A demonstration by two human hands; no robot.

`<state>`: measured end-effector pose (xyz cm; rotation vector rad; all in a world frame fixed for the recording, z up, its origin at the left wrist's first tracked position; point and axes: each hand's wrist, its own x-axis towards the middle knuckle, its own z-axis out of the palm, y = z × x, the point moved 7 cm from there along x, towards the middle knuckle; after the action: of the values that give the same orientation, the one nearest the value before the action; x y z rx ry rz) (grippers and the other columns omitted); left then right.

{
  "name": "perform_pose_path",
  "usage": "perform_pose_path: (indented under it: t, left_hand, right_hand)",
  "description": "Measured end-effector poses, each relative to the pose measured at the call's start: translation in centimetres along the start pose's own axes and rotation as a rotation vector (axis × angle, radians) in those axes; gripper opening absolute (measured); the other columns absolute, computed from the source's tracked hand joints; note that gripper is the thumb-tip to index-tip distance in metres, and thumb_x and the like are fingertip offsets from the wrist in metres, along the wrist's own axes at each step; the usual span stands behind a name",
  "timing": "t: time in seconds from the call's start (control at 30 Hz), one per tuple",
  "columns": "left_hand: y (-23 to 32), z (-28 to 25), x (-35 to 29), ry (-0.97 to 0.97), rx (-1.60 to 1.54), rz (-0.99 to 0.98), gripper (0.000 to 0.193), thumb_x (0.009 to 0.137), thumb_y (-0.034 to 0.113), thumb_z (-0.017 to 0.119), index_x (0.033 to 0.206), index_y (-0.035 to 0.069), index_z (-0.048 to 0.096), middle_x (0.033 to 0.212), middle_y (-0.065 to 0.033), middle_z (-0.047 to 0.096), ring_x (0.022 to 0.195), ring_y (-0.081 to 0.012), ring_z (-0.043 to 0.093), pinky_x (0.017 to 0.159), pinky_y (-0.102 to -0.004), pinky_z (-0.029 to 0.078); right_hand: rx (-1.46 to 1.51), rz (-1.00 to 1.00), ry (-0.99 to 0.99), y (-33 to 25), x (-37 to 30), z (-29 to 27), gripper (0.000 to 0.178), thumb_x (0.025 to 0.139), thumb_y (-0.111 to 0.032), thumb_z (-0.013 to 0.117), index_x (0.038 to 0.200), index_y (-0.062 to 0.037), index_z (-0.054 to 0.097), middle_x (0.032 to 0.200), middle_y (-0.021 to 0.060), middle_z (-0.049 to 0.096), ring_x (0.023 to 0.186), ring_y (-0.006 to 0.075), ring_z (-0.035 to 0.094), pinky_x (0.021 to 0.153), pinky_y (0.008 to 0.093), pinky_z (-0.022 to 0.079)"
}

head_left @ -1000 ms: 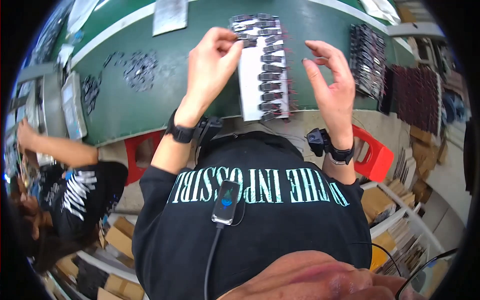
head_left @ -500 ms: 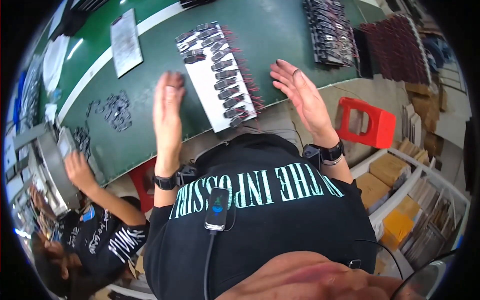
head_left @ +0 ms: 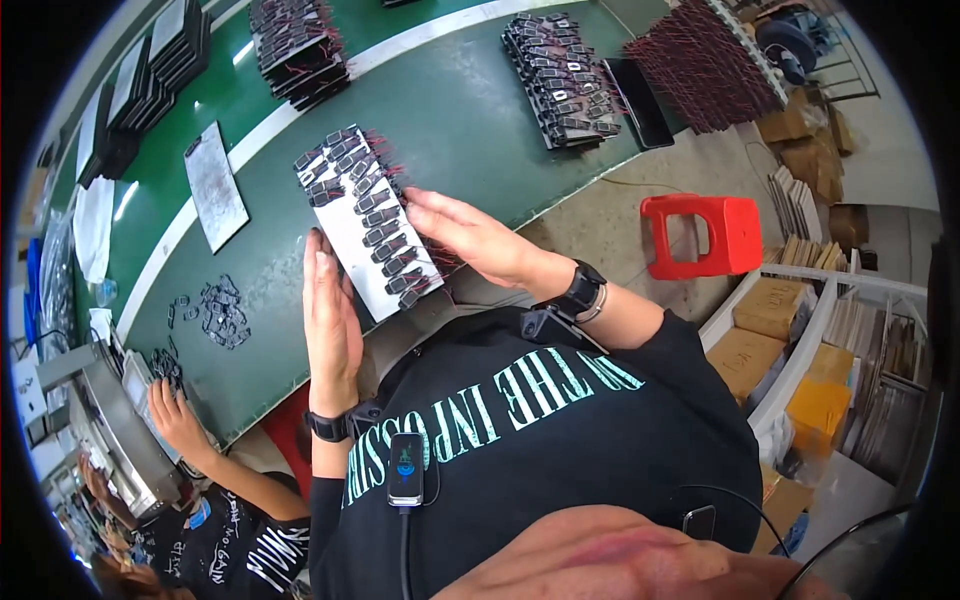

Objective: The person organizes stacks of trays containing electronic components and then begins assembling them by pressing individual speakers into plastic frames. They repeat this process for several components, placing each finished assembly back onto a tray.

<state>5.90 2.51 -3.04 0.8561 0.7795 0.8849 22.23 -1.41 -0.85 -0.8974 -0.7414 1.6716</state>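
Observation:
A white board (head_left: 350, 240) lies on the green worktable at an angle in front of me. Small black modules (head_left: 380, 217) form a row along its right part and a cluster at its far end, with red wires sticking out to the right. My left hand (head_left: 332, 325) is beside the board's left edge, fingers straight and close together. Across from it, my right hand (head_left: 478, 243) reaches in at the right edge among the wires, its fingers stretched out flat. Neither hand is wrapped round anything. Whether the fingertips touch the board, I cannot tell.
Stacked boards of wired modules (head_left: 565, 85) stand far right, beside a black panel (head_left: 640, 103) and massed red wires (head_left: 700, 65). Loose black parts (head_left: 225, 318) and a grey plate (head_left: 216, 190) lie left. A co-worker's hand (head_left: 177, 420) is lower left; a red stool (head_left: 738, 235) stands right.
My right hand has moved left to the board's wired edge. My left hand is now closer to the left edge. The view has shifted, showing more of the table's far side.

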Motion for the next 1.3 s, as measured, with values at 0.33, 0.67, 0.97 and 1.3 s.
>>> perform_pose_path:
  t: [0.33,0.67,0.97,1.3]
  left_hand:
    - [0.8,0.5,-0.8,-0.017,0.148,0.026,0.065,0.106,0.031,0.039,0.154,-0.001,0.01,0.16,-0.0156,0.019,0.147,-0.0244,0.022,0.12,-0.0364,0.017]
    - [7.3,-2.0,-2.3,0.151,0.213,0.15,0.063,0.105,0.031,0.042,0.153,-0.002,0.017,0.159,-0.018,0.02,0.148,-0.0268,0.02,0.121,-0.0381,0.015]
    - [10.9,-6.4,8.2,0.142,0.322,0.108,0.063,0.102,0.035,0.051,0.149,-0.001,0.031,0.153,-0.0161,0.035,0.142,-0.0241,0.033,0.117,-0.0362,0.025]
    - [25.1,-9.4,-10.2,0.091,0.889,0.118,0.044,0.099,0.018,0.055,0.137,-0.005,0.049,0.13,-0.0133,0.06,0.121,-0.0199,0.056,0.105,-0.0308,0.041]
  right_hand:
    - [-0.411,-0.257,0.293,-4.5,-4.8,-4.7,0.056,0.1,-0.016,0.055,0.148,-0.0008,0.032,0.144,0.0154,0.045,0.13,0.0246,0.048,0.108,0.0384,0.039]
    - [-0.476,-0.717,0.903,-11.9,-14.6,-12.9,0.035,0.101,-0.012,0.051,0.133,0.001,0.051,0.115,0.0106,0.062,0.103,0.0183,0.062,0.095,0.0334,0.049]
    - [-0.156,-0.025,0.089,-13.3,4.2,-4.2,0.076,0.101,-0.048,0.045,0.149,0.0064,0.021,0.15,0.0248,0.034,0.135,0.0309,0.04,0.113,0.042,0.034]
    - [-0.26,0.3,0.086,-11.2,15.8,-8.6,0.105,0.086,-0.061,0.063,0.152,0.0046,0.014,0.154,0.0231,0.027,0.137,0.033,0.037,0.11,0.0476,0.035]
